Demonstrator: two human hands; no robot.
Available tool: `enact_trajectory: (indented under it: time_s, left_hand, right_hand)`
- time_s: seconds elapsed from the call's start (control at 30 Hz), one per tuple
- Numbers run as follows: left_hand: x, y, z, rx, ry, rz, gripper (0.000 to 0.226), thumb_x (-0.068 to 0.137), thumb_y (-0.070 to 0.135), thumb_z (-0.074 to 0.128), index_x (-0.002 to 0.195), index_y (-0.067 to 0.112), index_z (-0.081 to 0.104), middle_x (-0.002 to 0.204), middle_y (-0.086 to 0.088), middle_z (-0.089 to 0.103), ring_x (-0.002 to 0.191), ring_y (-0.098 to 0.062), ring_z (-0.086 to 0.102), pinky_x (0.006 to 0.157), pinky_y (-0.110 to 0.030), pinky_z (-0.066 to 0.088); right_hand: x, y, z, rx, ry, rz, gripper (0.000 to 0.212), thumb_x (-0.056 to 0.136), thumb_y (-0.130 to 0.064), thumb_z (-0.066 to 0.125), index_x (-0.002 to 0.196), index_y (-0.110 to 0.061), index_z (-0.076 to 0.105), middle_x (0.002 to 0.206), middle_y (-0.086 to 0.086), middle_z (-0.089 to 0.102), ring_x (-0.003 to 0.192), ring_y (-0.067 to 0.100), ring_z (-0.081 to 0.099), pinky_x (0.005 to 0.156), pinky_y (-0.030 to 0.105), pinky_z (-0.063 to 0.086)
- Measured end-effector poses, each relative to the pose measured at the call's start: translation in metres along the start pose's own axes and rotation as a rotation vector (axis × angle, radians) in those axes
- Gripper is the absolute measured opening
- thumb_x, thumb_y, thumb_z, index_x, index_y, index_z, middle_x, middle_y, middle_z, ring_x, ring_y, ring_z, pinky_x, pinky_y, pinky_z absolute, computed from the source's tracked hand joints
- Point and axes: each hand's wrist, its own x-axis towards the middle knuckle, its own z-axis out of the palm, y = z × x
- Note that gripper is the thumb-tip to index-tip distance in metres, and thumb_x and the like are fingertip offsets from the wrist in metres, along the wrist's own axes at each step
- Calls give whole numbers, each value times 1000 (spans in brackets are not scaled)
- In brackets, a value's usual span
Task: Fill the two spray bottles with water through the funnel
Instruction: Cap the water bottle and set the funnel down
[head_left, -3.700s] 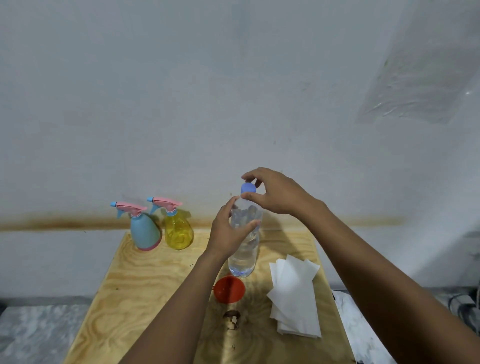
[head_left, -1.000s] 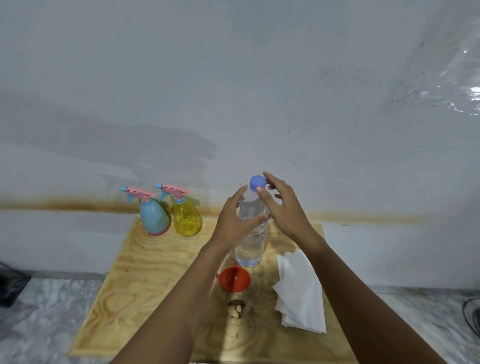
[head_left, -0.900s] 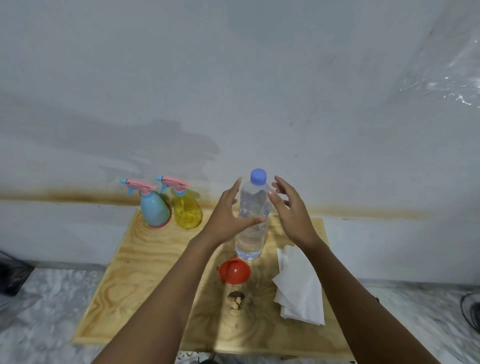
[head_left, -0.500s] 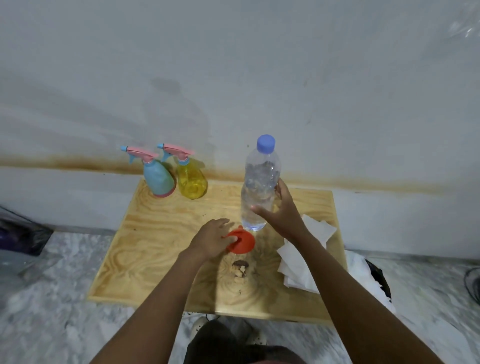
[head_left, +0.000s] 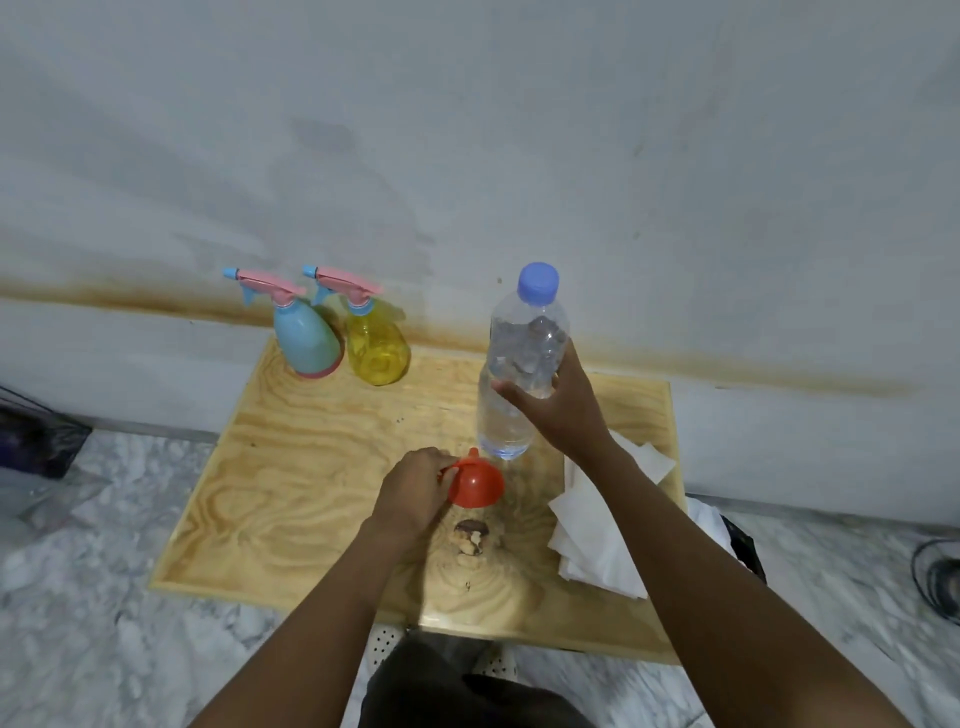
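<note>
The orange-red funnel (head_left: 475, 484) is sitting close to the middle of the plywood worktop (head_left: 311, 467), its round body facing up towards the camera. The left hand (head_left: 415, 491) is gripping it from the 9 o'clock side, fingers curled over the rim there. Whether the funnel is resting on the wood or is just off it cannot be told.

At 1 o'clock from the funnel, the right hand (head_left: 563, 410) is wrapping round the middle of a clear water bottle (head_left: 511, 358). The bottle is standing nearly upright, leaning slightly towards 1 o'clock. Its blue cap (head_left: 538, 283) is sitting on the neck, and its clear wall is showing only the water inside. The base is hovering at or just above the worktop, beside the funnel. The two hands are working apart, each clamped on its own thing.

In the worktop's 11 o'clock corner, the two spray bottles are standing side by side and touching. The blue spray bottle (head_left: 306, 340) is on the 9 o'clock side and the yellow spray bottle (head_left: 376, 348) on the 3 o'clock side. Both are wearing pink trigger heads pointing towards 9 o'clock.

At 4 o'clock from the funnel, a stack of white paper napkins (head_left: 597, 545) is lying under the right forearm. At 6 o'clock, a dark knot (head_left: 471, 536) is showing in the wood.

Behind the worktop, a rust-coloured stain (head_left: 130, 301) is running along the grey wall. Marbled floor (head_left: 78, 623) is spreading around it.
</note>
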Motion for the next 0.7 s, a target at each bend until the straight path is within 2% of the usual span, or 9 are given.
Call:
enact_trajectory:
  time_s: [0.03, 0.1, 0.13, 0.2, 0.37, 0.47, 0.6, 0.7]
  left_hand:
    - [-1, -2, 0, 0, 8, 3, 17, 94, 20, 58, 95, 19, 75, 75, 3, 59, 73, -20, 59, 63, -31, 42]
    - [-2, -4, -2, -34, 36, -1, 16, 94, 20, 59, 91, 22, 75, 69, 12, 54, 68, -13, 55, 60, -27, 36]
    - [-2, -6, -3, -55, 61, -5, 16, 93, 21, 60, 93, 25, 76, 69, 13, 55, 68, -11, 55, 60, -27, 38]
    - [-3, -11, -9, -80, 119, -24, 16, 92, 23, 63, 98, 28, 77, 76, 12, 63, 71, -10, 59, 63, -29, 47]
    - [6, -23, -31, -14, 300, -45, 11, 89, 21, 69, 97, 20, 77, 83, 7, 66, 71, -13, 61, 58, -29, 48]
    - [21, -23, -39, 18, 386, -7, 7, 86, 20, 73, 92, 16, 75, 82, 3, 65, 68, -18, 63, 53, -32, 49]
    - [51, -14, -37, 88, 430, 48, 5, 83, 18, 75, 85, 14, 72, 81, 1, 62, 70, -21, 63, 48, -27, 41]
    - [75, -8, -31, 141, 419, 80, 7, 78, 13, 77, 81, 13, 70, 81, -2, 60, 73, -25, 62, 45, -27, 39]
  right_hand:
    - [-2, -1, 2, 10, 27, -2, 77, 74, -55, 77, 136, -24, 43, 126, -10, 61, 113, 7, 60, 93, 33, 53]
    - [-6, 2, 4, 37, 87, -6, 77, 78, -42, 80, 139, -20, 39, 129, -11, 58, 112, 3, 57, 88, 13, 46]
    - [-7, 3, 5, 47, 111, -12, 79, 78, -38, 81, 141, -19, 38, 128, -13, 56, 110, 1, 55, 85, 5, 42]
    - [-8, 4, 7, 60, 155, -21, 80, 78, -34, 81, 143, -18, 36, 124, -16, 53, 108, -3, 52, 80, -3, 38]
    - [-3, 0, 9, 152, 235, -16, 83, 80, -31, 81, 147, -20, 33, 125, -27, 45, 113, -14, 43, 84, -6, 35]
    - [4, -3, 8, 184, 262, -15, 81, 80, -31, 81, 145, -19, 35, 127, -22, 51, 112, -14, 49, 88, -1, 38]
    - [25, -11, 4, 182, 280, -36, 79, 80, -29, 81, 144, -17, 37, 122, -33, 48, 110, -26, 47, 88, -1, 38]
    - [42, -16, 4, 178, 271, -51, 78, 80, -31, 81, 143, -19, 38, 128, -19, 56, 115, -14, 52, 90, 4, 42]
